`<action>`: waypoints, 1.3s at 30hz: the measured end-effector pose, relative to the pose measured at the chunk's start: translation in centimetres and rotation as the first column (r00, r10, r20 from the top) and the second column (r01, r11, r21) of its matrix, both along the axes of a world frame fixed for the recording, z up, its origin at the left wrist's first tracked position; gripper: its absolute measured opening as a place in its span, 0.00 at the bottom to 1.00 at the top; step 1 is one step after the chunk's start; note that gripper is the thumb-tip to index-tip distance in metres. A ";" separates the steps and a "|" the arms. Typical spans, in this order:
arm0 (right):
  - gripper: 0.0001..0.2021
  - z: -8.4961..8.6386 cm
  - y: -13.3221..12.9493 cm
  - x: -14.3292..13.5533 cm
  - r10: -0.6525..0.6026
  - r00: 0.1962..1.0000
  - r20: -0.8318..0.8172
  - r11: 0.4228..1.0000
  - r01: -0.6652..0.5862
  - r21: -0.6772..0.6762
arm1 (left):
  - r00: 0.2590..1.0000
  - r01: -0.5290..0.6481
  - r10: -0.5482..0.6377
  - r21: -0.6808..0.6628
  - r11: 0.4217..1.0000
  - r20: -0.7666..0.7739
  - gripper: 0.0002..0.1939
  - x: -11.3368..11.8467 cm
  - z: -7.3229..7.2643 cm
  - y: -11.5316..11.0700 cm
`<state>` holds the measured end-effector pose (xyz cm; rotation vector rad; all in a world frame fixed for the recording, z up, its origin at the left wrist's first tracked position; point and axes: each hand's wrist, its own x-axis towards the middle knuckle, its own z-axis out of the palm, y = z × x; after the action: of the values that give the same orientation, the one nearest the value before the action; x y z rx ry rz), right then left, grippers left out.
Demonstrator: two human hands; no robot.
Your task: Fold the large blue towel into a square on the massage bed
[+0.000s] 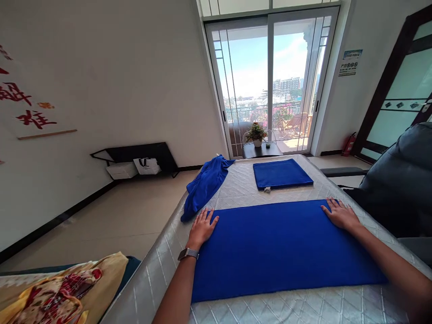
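A blue cloth (276,247), spread as a long flat rectangle, lies on the quilted white mattress (236,191). My left hand (202,227) rests flat on its far left corner, fingers spread, with a watch on the wrist. At the far right corner my right hand (341,213) also lies flat, fingers apart. Beyond the spread cloth is a neatly folded blue cloth (282,173) with a small white tag at its near edge. A crumpled blue cloth (206,186) lies at the mattress's left edge, close to my left hand.
A black chair (398,175) stands along the right side. A potted plant (257,134) sits on a small dark table (261,151) past the mattress. Patterned bedding (64,292) is at lower left. A low black rack (151,155) holding bags stands against the left wall.
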<state>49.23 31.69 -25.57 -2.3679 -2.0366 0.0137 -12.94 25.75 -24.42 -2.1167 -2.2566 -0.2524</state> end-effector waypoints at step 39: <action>0.38 -3.2 1.7 1.7 0.022 0.998 -0.063 0.999 -0.020 0.039 | 0.995 0.009 -0.008 0.006 1.000 -0.102 0.34 -0.7 -1.1 1.0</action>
<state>50.89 33.43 -28.76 -2.2933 -2.0145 0.0487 -13.66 26.76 -25.53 -2.0861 -2.1878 -0.1482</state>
